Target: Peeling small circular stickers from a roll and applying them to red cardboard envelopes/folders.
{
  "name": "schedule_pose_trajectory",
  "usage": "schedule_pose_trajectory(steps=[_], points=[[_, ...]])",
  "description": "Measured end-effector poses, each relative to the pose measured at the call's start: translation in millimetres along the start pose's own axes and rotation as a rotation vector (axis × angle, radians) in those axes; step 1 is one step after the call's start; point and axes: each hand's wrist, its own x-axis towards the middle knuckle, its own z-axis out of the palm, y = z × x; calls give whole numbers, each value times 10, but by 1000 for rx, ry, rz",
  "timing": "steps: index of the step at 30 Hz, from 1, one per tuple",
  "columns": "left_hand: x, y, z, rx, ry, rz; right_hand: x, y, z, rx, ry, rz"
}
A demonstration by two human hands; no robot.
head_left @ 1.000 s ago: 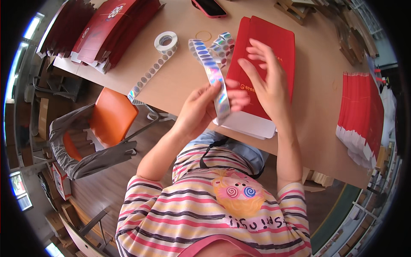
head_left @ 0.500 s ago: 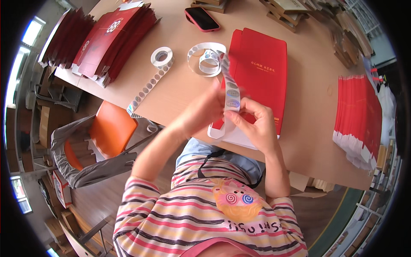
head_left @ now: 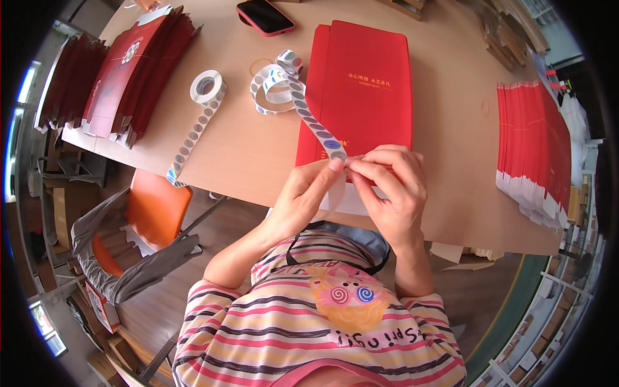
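A strip of round silvery stickers (head_left: 316, 128) on white backing runs from a loose coil on the table down to my hands. My left hand (head_left: 302, 197) pinches the strip's near end between thumb and fingers. Close beside it, my right hand (head_left: 392, 187) has thumb and forefinger pressed together at the same end, at a sticker's edge; whether that sticker is lifted cannot be made out. Beneath and beyond my hands lies a flat red cardboard box (head_left: 364, 90) with gold print, its white flap toward me and partly hidden by my hands.
A second sticker roll (head_left: 207, 87) trails its strip over the table's near edge. Dark red folded boxes (head_left: 129, 71) stand stacked at the left, bright red ones (head_left: 532, 145) at the right. A phone (head_left: 265, 17) lies at the back. An orange chair (head_left: 155, 206) stands left of me.
My left hand has moved down and taken hold of the strip's end beside my right hand. The strip now slants toward me. The view has shifted, so the table things sit further left.
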Motion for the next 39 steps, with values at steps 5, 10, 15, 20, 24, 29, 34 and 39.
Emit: schedule_pose_trajectory(steps=[5, 10, 15, 20, 24, 29, 34, 39], points=[[72, -150, 26, 135, -9, -97, -167, -21, -4, -221, 41, -117], [54, -151, 67, 206, -5, -41, -288, 11, 62, -159, 21, -8], [75, -181, 53, 114, -10, -80, -293, 86, 45, 143, 2, 150], [73, -271, -33, 199, -55, -214, -247, 104, 95, -23, 29, 40], [78, -255, 57, 52, 42, -72, -278, 20, 132, -153, 41, -46], [72, -216, -67, 21, -33, -157, -249, 8, 158, -80, 21, 37], [75, -226, 23, 11, 17, -82, -268, 80, 144, -47, 22, 20], [82, -305, 3, 1, -1, -125, -331, 42, 119, -240, 46, -104]])
